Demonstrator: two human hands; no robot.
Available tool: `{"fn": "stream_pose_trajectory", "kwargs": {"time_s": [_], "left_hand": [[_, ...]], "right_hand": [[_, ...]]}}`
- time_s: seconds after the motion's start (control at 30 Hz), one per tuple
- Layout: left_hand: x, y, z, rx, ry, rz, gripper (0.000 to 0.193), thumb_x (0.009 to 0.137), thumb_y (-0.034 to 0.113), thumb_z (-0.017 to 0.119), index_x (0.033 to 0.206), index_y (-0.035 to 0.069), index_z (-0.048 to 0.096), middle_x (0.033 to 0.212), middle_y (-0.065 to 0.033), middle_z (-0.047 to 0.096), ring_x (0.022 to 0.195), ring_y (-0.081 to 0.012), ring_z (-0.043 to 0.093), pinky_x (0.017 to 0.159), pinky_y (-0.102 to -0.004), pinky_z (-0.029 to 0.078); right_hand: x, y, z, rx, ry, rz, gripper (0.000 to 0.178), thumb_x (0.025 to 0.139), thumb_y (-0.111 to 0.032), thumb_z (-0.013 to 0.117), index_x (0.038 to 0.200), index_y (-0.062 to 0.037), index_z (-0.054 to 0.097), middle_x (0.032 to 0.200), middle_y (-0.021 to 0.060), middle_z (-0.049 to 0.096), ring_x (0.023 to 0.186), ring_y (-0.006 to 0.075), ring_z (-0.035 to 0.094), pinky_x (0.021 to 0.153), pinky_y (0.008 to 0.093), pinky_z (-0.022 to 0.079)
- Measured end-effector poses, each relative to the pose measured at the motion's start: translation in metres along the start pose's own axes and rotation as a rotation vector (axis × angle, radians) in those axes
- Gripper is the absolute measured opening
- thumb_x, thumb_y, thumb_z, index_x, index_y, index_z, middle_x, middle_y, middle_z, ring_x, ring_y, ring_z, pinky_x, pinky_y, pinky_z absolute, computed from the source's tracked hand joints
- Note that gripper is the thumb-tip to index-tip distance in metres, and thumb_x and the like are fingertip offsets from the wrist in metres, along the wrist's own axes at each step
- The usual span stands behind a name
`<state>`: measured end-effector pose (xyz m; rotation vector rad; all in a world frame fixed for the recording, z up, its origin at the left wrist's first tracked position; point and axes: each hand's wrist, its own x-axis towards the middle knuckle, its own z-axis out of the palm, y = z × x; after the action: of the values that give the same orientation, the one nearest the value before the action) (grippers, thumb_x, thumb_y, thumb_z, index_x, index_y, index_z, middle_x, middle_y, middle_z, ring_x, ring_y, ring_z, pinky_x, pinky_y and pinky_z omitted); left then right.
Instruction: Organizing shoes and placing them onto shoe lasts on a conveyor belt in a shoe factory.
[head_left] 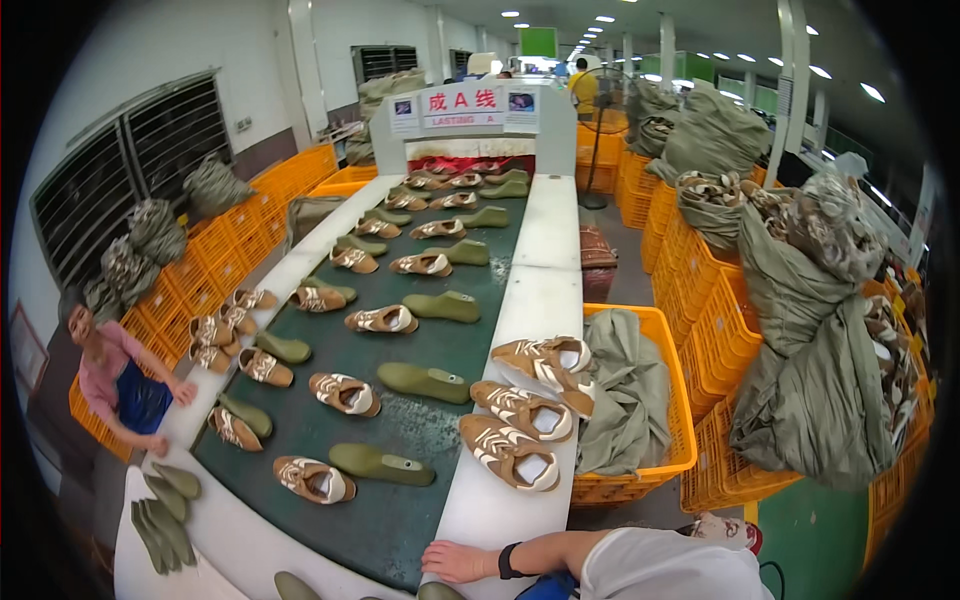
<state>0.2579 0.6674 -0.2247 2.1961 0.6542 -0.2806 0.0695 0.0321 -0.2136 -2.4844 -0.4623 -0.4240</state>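
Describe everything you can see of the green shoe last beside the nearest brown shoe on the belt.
The shoe last is a smooth, olive-green, foot-shaped block that looks like hard plastic, with a small pale-rimmed, hole-like mark near its right end. It lies crosswise on the dark green belt, its rounded left end close by the brown shoe; whether the two touch is unclear. Nothing rests on it.
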Motion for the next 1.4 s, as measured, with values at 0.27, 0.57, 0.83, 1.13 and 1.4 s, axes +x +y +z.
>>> {"fn": "stream_pose_trajectory", "kwargs": {"time_s": [0.27, 0.57, 0.83, 1.13, 1.4], "left_hand": [[-0.124, 0.093, 0.046, 0.333, 0.060, 0.200, 0.068, 0.084, 0.055, 0.040, 0.134, 0.011, 0.029, 0.136, -0.0207, 0.028, 0.117, -0.0419, 0.035, 0.093, -0.0502, 0.036], [-0.248, 0.184, 0.091, 0.668, 0.261, 0.156, 0.086, 0.071, 0.066, 0.051, 0.138, 0.020, 0.022, 0.140, -0.0229, 0.018, 0.126, -0.0455, 0.015, 0.098, -0.0573, 0.023], [-0.262, 0.188, 0.120, 0.653, 0.260, 0.326, 0.072, 0.077, 0.061, 0.047, 0.135, 0.023, 0.030, 0.140, -0.0228, 0.017, 0.128, -0.0445, 0.012, 0.100, -0.0583, 0.013], [-0.265, 0.200, 0.133, 0.747, 0.275, 0.237, 0.061, 0.079, 0.062, 0.041, 0.122, 0.020, 0.051, 0.137, -0.0157, 0.023, 0.122, -0.0402, 0.024, 0.095, -0.0532, 0.030], [-0.268, 0.202, 0.142, 0.812, 0.315, 0.266, 0.063, 0.080, 0.061, 0.041, 0.118, 0.013, 0.054, 0.137, -0.0130, 0.026, 0.121, -0.0383, 0.027, 0.095, -0.0500, 0.032]], "right_hand": [[-0.002, -0.003, 0.002, -0.014, -0.055, 0.018, 0.032, 0.075, -0.015, 0.055, 0.106, -0.0069, 0.050, 0.109, 0.0106, 0.049, 0.110, 0.0257, 0.042, 0.100, 0.0389, 0.028], [0.001, -0.006, -0.001, -0.011, -0.107, 0.027, 0.029, 0.079, -0.015, 0.051, 0.107, -0.0064, 0.051, 0.110, 0.0106, 0.049, 0.110, 0.0246, 0.043, 0.100, 0.0384, 0.029], [0.000, -0.004, 0.000, -0.022, -0.064, 0.012, 0.030, 0.077, -0.016, 0.053, 0.105, -0.0068, 0.051, 0.108, 0.0101, 0.049, 0.109, 0.0247, 0.044, 0.100, 0.0381, 0.029], [-0.003, -0.003, 0.005, -0.045, -0.019, -0.011, 0.031, 0.075, -0.016, 0.055, 0.104, -0.0071, 0.051, 0.106, 0.0096, 0.049, 0.107, 0.0255, 0.044, 0.098, 0.0382, 0.030], [-0.005, -0.005, 0.003, -0.039, 0.010, -0.015, 0.032, 0.073, -0.014, 0.056, 0.104, -0.0073, 0.051, 0.103, 0.0099, 0.050, 0.106, 0.0264, 0.044, 0.097, 0.0383, 0.030]]}}
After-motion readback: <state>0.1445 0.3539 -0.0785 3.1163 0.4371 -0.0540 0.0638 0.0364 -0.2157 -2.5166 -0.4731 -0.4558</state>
